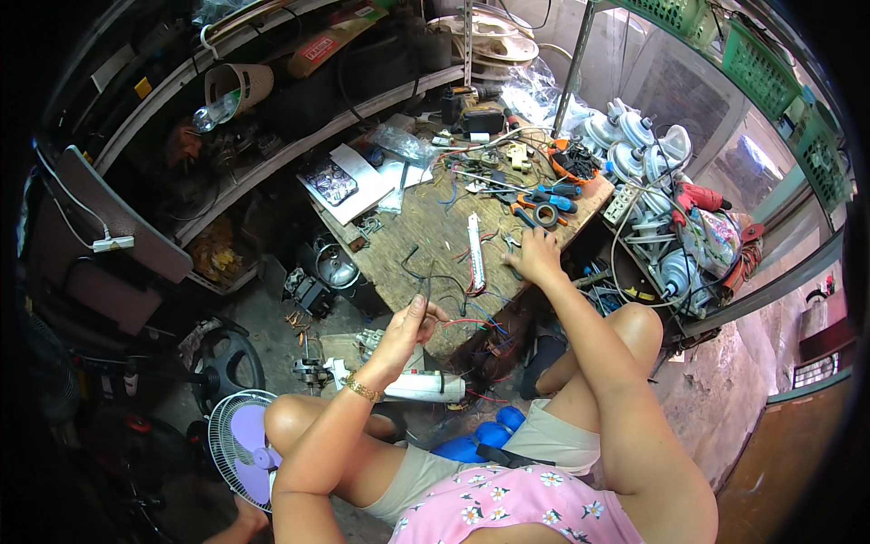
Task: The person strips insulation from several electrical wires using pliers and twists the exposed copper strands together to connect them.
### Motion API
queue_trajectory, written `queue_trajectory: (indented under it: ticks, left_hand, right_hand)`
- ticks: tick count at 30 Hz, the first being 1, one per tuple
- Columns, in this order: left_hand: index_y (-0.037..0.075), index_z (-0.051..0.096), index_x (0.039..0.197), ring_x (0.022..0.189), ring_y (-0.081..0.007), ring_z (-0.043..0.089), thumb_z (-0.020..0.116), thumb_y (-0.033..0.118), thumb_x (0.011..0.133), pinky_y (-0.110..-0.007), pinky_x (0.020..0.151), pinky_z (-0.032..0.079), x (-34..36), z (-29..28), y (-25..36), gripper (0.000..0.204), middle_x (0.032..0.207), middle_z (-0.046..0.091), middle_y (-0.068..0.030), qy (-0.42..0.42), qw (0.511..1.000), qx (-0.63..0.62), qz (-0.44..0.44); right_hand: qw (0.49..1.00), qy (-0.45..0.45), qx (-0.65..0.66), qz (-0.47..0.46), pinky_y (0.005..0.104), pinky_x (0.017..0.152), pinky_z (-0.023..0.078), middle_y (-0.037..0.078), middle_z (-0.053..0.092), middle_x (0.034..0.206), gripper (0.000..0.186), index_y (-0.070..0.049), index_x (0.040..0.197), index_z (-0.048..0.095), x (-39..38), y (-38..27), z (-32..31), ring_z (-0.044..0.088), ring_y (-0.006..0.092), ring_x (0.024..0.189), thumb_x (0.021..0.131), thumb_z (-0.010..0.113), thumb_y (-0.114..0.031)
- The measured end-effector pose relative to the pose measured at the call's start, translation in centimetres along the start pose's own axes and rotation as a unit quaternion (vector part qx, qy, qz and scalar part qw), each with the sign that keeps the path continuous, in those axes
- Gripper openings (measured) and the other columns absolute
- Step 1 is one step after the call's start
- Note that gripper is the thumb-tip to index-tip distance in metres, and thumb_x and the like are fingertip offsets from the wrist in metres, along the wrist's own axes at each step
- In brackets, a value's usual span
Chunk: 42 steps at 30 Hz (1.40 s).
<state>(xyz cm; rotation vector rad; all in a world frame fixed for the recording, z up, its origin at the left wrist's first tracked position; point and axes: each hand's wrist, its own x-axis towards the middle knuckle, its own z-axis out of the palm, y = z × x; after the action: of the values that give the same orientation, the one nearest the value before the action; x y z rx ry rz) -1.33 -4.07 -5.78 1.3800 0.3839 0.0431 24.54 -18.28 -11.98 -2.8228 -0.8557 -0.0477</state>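
My left hand (412, 332) is closed in front of the worktable's near edge, thumb pressed against the fingers. It grips a thin dark wire (429, 288) that stands up from the fingers, and a red wire (467, 321) runs off to its right. My right hand (536, 257) rests at the table's right side, its thumb and fingers apart. By its fingertips lies a small metal piece I cannot make out clearly. A black tape roll (546, 215) and blue-handled pliers (524, 216) lie just beyond. A narrow white strip (476, 252) with red wire lies between my hands.
The wooden worktable (390, 240) carries papers, tools and an orange bowl (574, 161) of small dark parts. White fan parts (634, 136) and a red power drill (698, 201) crowd the right. A purple-bladed fan (245, 444) stands by my left knee; a white cylinder (426, 386) lies below the table edge.
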Motion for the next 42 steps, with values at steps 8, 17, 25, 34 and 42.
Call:
queue_trajectory:
  ticks: [8,17,25,34,42]
  left_hand:
    - [0.004,0.058,0.077,0.069,-0.01,0.046,0.036,0.037,0.097,-0.025,0.069,0.039,-0.6,-0.3,0.0,0.045,0.073,0.054,-0.0002,-0.016,0.919,0.364,0.152]
    - [0.007,0.049,0.089,0.055,-0.0054,0.034,0.036,0.026,0.097,-0.02,0.051,0.031,-1.2,2.8,0.4,0.024,0.064,0.038,0.0041,-0.121,0.989,0.09,0.009]
    - [0.005,0.053,0.084,0.069,-0.0136,0.05,0.037,0.026,0.096,-0.029,0.066,0.041,-1.5,3.6,-1.9,0.03,0.075,0.055,-0.0034,-0.209,0.954,0.212,-0.026]
    - [0.004,0.054,0.087,0.06,-0.0129,0.046,0.042,0.027,0.094,-0.028,0.057,0.039,-1.2,4.6,-2.7,0.026,0.064,0.048,-0.0024,-0.196,0.939,0.281,0.022]
    - [0.002,0.056,0.092,0.08,-0.0324,0.061,0.047,0.024,0.092,-0.04,0.07,0.046,-0.9,5.8,-7.1,0.024,0.082,0.061,-0.0173,-0.177,0.93,0.321,0.036]
  right_hand:
    - [0.842,-0.218,0.49,0.054,0.0452,0.071,0.05,0.018,0.059,0.096,0.036,-0.002,0.108,0.051,-3.2,3.1,1.9,0.061,0.0339,0.083,0.079,0.055,-0.024]
    - [0.656,-0.374,0.656,-0.012,0.0259,0.072,0.046,0.006,0.056,0.088,0.03,-0.004,0.118,0.047,-15.9,-2.1,-3.7,0.054,0.0122,0.077,0.088,0.047,-0.005]
    - [0.806,-0.267,0.504,-0.16,0.0312,0.085,0.042,0.01,0.059,0.098,0.028,0.001,0.112,0.05,-17.4,-2.5,-4.6,0.055,0.0175,0.094,0.084,0.049,0.0]
    - [0.853,-0.185,0.476,-0.106,0.0289,0.071,0.046,0.006,0.057,0.079,0.014,0.001,0.096,0.054,-18.6,-1.7,-3.6,0.056,0.0147,0.077,0.088,0.053,-0.011]
    - [0.786,-0.261,0.544,0.138,0.0256,0.048,0.04,0.002,0.052,0.06,0.032,-0.003,0.074,0.053,-21.8,0.2,0.9,0.049,0.0088,0.053,0.093,0.049,-0.027]
